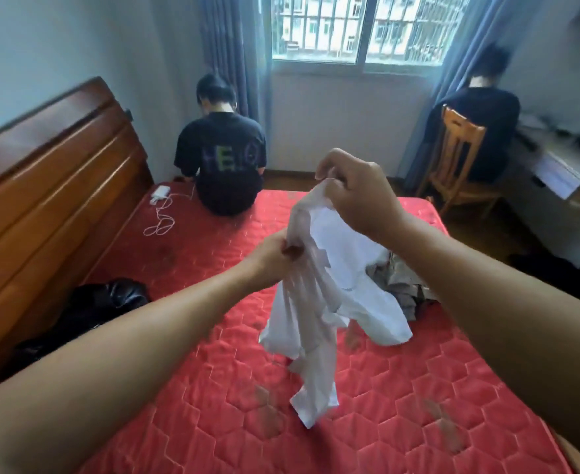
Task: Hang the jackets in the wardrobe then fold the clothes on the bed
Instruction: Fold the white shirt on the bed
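The person holds a white thin cloth garment (pixel 319 302) up in the air over the red quilted bed (pixel 213 388), and both hands are closed on it. The left hand (pixel 273 256) pinches a bunched edge at the lower side, and the right hand (pixel 360 196), higher and a little farther away, grips the upper edge with curled fingers. The rest of the garment hangs down freely, and its lowest tip is just above the mattress or touches it; the blur does not allow one to tell. It seems the garment is lifted so that its own weight opens it and the person can find the shoulders or seams before laying it flat, so the folding of this piece is probably only beginning. Behind the garment, a small pile of grey and beige crumpled clothes (pixel 406 285) lies on the bed, apparently not yet folded. Near the brown wooden headboard (pixel 52 172) lies a black shiny bundle (pixel 93 309); whether it is a jacket cannot be told.
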Demonstrator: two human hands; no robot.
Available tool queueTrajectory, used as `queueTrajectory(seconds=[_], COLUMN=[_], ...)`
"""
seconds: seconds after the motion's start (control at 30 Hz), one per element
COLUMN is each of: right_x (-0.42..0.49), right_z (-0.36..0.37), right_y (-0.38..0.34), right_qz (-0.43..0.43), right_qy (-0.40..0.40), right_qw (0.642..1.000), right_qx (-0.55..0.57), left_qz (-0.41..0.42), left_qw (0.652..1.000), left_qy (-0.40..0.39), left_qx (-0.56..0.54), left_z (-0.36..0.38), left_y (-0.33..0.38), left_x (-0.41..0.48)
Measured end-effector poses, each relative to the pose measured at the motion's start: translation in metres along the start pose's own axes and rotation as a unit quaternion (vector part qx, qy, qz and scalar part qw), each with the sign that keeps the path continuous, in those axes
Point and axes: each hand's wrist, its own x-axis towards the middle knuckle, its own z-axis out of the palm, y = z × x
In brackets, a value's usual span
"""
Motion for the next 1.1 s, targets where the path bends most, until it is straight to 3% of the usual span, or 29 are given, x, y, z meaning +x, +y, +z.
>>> queueTrajectory(seconds=[0.17,0.23,0.37,0.47,0.57,0.63,0.73,0.87,1.0,1.1], right_x=[-0.037,-0.054,-0.054,-0.04,-0.026,-0.017,-0.004,-0.004,-0.019,-0.034], right_z=[0.005,0.023,0.05,0.046,0.034,0.026,0.011,-0.01,-0.03,-0.041], right_y=[0.043,0.058,0.059,0.048,0.038,0.031,0.018,0.015,0.031,0.048], right_qz=[0.112,0.152,0.218,0.206,0.204,0.23,0.285,0.328,0.353,0.368], right_qy=[-0.196,-0.224,-0.136,-0.073,-0.047,-0.023,0.018,0.04,0.013,0.034], right_qw=[0.974,0.963,0.966,0.975,0.967,0.94,0.889,0.84,0.827,0.828], right_qx=[0.001,0.015,0.034,0.03,0.143,0.251,0.358,0.431,0.437,0.423], left_qz=[0.045,0.048,0.072,0.085,0.015,-0.073,-0.164,-0.269,-0.261,-0.266], left_qw=[0.993,0.991,0.982,0.978,0.994,0.997,0.973,0.96,0.954,0.944], left_qy=[0.078,0.078,0.046,0.052,0.037,-0.02,-0.09,-0.035,-0.028,-0.065], left_qx=[-0.07,-0.098,-0.17,-0.182,-0.103,-0.024,0.135,-0.072,-0.144,-0.185], left_z=[-0.024,-0.029,-0.028,-0.036,-0.044,-0.045,-0.043,-0.022,-0.004,-0.001], left_y=[0.045,0.061,0.082,0.072,0.02,-0.025,-0.08,-0.102,-0.082,-0.061], left_x=[0.018,0.023,0.028,0.022,0.004,-0.015,-0.035,-0.032,-0.008,0.007])
